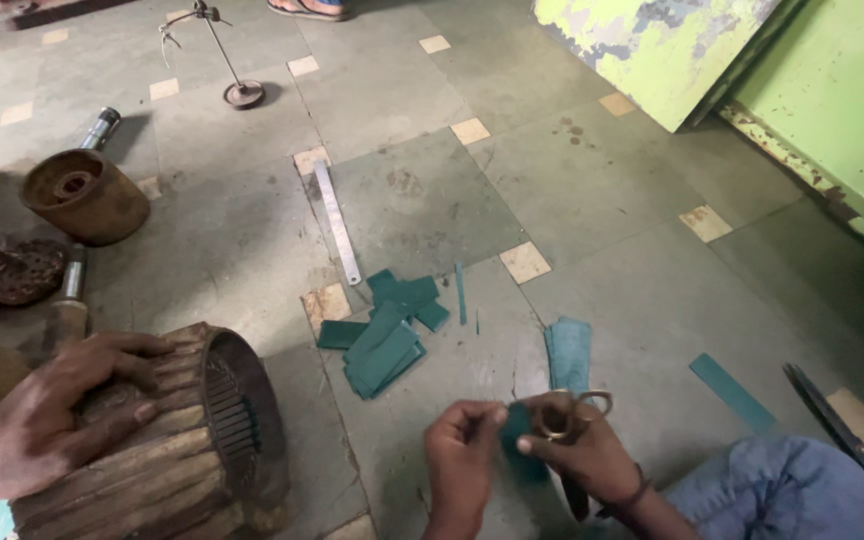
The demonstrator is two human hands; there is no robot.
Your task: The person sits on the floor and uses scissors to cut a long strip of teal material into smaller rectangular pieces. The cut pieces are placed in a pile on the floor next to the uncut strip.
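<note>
Down on the worn floor (422, 200) of dull green stone squares set with small cream tiles, the biggest thing was a peeling lime-green metal panel (672, 50) leaning at the top right. Next in size came a rusty ribbed motor shell (192, 440) at the lower left, round and hollow, with a ring of thin slots lining its open mouth; another person's hand (42, 420) lay flat on its side. Behind it sat a squat rusty drum (87, 195) with a recessed hub in its top. A loose pile of teal strips (387, 335), flat and rectangular, lay mid-floor, with a long steel ruler (337, 222) just above it and a folded teal sheet (569, 352) near the hands. The right hand (592, 460) had its fingers through the brass-coloured loops of a pair of scissors (564, 420), closed round them. The left hand (462, 455) was pinched shut, thumb and fingertips gripping a small teal piece (520, 430) held between both hands, just above the floor beside a blue denim knee (782, 490).
</note>
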